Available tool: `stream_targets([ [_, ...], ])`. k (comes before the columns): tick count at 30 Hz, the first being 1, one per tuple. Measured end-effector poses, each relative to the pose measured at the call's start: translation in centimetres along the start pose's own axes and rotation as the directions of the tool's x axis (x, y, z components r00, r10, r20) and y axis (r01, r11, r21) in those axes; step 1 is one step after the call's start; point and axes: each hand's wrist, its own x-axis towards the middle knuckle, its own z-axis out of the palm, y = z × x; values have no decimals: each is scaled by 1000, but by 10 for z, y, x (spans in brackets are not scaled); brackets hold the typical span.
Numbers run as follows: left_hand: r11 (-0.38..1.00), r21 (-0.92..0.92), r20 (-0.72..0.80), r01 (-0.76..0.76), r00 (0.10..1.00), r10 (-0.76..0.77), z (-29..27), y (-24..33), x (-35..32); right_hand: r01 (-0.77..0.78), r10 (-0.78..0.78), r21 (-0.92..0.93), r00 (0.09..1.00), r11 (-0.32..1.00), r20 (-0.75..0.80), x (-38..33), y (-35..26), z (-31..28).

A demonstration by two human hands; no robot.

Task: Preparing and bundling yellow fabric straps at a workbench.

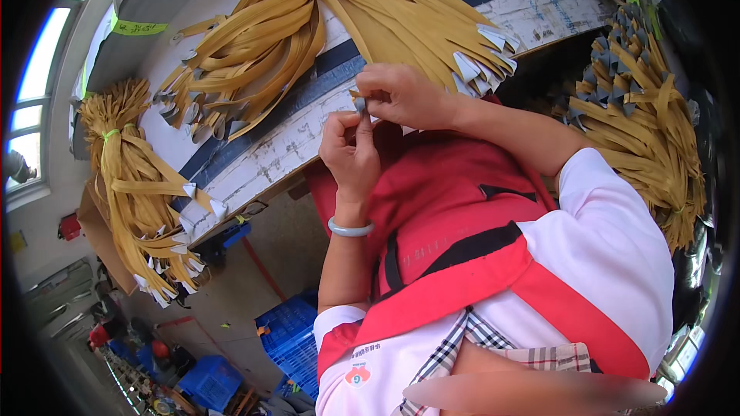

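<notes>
With left hand [351, 156] and right hand [402, 96] close together, clamped on a grey tab [360, 105]: could slip if pinched too lightly, falling past the bench [279, 160].

A workshop: bundled yellow-brown strips [408, 15] heap a desk [308, 122] (its white top well scuffed), blue crates [289, 339] stand on the floor [297, 235].

Fingers [378, 78] partly hide a gray piece [360, 104] at the near edge of the tabletop [289, 150], yellow straps [393, 8] cropped at top.
</notes>
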Motion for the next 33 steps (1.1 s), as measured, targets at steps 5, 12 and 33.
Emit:
stream_targets([
  [5,968,135,67,-212,977,204,2,8,13,-108,115,181,993,978,-30,4,25,-2],
  [12,979,92,123,-181,978,169,-23,31,27,-275,217,413,959,868,182,-5,-6,-17],
  [33,983,-91,-28,160,986,-163,-61,14,2,456,-115,-549,831,700,545,-41,23,-15],
])
